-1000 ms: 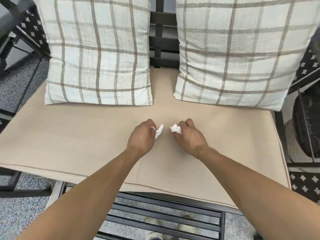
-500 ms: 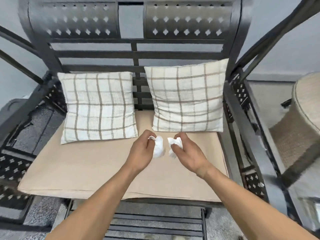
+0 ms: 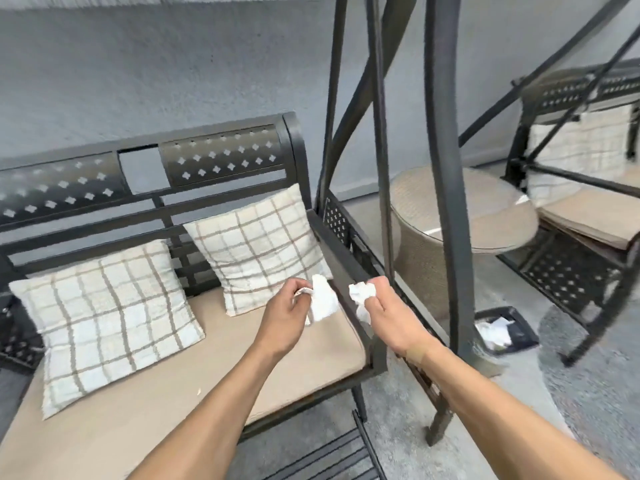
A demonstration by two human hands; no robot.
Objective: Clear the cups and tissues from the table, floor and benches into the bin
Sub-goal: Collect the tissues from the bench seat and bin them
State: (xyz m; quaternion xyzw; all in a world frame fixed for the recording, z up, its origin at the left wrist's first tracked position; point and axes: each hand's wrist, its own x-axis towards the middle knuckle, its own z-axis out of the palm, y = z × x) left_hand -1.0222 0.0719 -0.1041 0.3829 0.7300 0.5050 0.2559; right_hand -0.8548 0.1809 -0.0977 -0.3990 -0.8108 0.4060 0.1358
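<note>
My left hand (image 3: 285, 315) pinches a white crumpled tissue (image 3: 323, 301) above the right end of the bench seat. My right hand (image 3: 388, 315) grips a second white tissue (image 3: 362, 294) over the bench's right armrest. Both hands are raised side by side, a short gap between them. On the floor to the right, behind a swing post, a dark square bin (image 3: 509, 329) holds white crumpled tissue.
The black metal swing bench (image 3: 221, 161) carries a beige seat cushion (image 3: 173, 386) and two plaid pillows (image 3: 104, 317). Dark swing-frame posts (image 3: 446, 202) rise between me and the bin. A round wicker table (image 3: 460, 209) and another bench (image 3: 588, 216) stand to the right.
Both hands lifted off the seat cushion with the tissues and moved right toward the armrest. My view pulled back and turned right, bringing the posts, table and bin into sight.
</note>
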